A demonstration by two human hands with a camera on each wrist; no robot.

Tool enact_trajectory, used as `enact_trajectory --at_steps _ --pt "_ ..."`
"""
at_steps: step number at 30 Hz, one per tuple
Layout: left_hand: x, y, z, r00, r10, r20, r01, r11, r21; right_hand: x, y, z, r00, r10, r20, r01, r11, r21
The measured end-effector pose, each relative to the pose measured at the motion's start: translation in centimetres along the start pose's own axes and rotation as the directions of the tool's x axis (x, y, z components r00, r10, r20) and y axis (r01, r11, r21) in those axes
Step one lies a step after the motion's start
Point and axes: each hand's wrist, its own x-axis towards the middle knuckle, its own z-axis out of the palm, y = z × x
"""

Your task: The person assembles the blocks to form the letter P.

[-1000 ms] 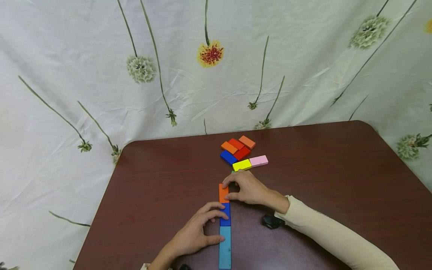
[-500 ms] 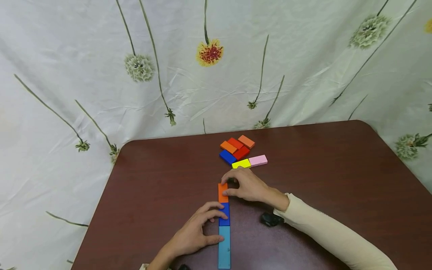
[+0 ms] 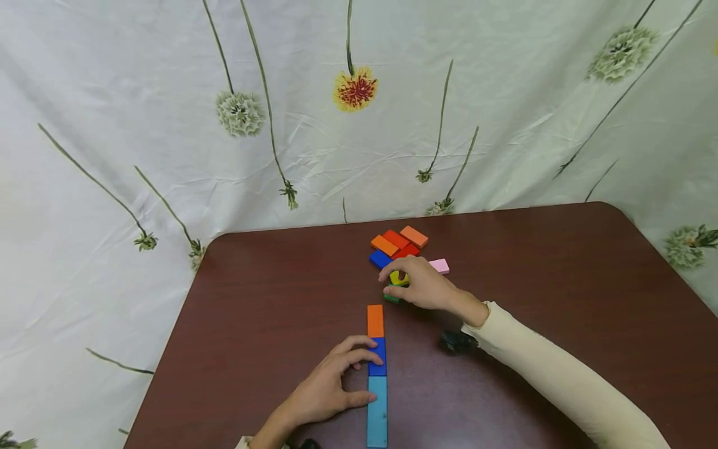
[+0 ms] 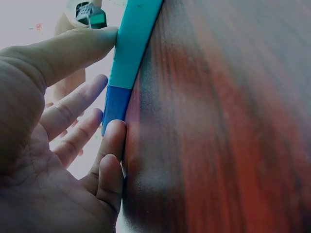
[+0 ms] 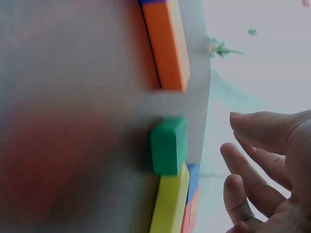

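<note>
Apparently blocks [image 3: 375,321] are being lined up: the left hand [image 3: 321,391] lies spread on the blue block [image 3: 378,370], while the empty right hand [image 3: 429,285], wide, hovers by the green block [image 5: 165,145], which probably wants pinching next.

head: evenly lit | wrist views: backdrop [image 5: 262,73] overexposed, tabletop [image 5: 63,145] blurred

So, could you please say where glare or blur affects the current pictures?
Head view: pale sheen on the tabletop; left wrist: background blown out beyond the left hand; right wrist: background washed out behind the right hand, tabletop blurred nearest the camera.
</note>
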Motion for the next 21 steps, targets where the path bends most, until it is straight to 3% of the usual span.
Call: enact_trajectory --at_steps 8,21 --pt "0.1 0.0 0.0 1.000 -0.010 -0.002 0.010 1.000 0.012 2.3 1.5 -1.7 0.999 0.047 -0.010 -0.047 0.999 0.014" --pt "0.1 -0.1 0.1 0.999 -0.036 0.007 0.035 0.999 0.016 4.2 2.7 -2.2 0.983 0.153 0.103 -0.165 0.979 0.119"
